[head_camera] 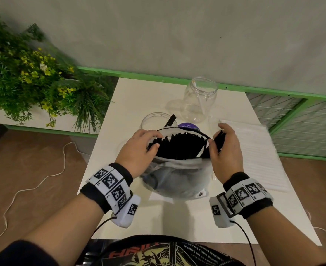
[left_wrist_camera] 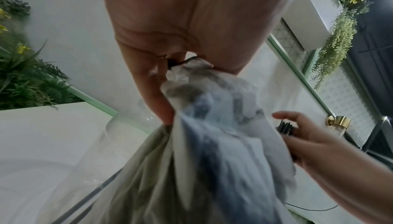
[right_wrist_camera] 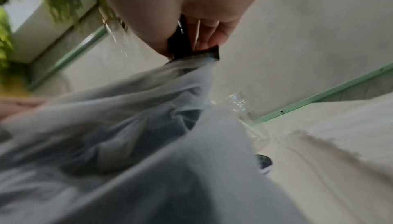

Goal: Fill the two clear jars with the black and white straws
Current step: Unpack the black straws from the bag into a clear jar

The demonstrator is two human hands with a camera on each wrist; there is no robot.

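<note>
A clear plastic bag [head_camera: 177,177] full of black straws [head_camera: 179,144] stands on the white table [head_camera: 135,96], held between both hands. My left hand [head_camera: 144,148] pinches the bag's left rim [left_wrist_camera: 187,69]. My right hand [head_camera: 223,144] grips a small bunch of black straws [head_camera: 220,139] at the bag's right rim; their ends [left_wrist_camera: 285,127] show in the left wrist view. Behind the bag a clear jar [head_camera: 154,120] holds a few black straws [head_camera: 170,120]. Farther back a second clear jar [head_camera: 199,100] holds a white straw [head_camera: 201,104]. White straws in a flat pack [head_camera: 254,150] lie at the right.
A purple round label [head_camera: 188,126] shows just behind the bag. Green plants [head_camera: 29,81] fill a planter at the left. A green-framed mesh panel [head_camera: 302,121] borders the table's right, a grey wall [head_camera: 177,35] its back. A white cable [head_camera: 33,187] snakes over the brown floor.
</note>
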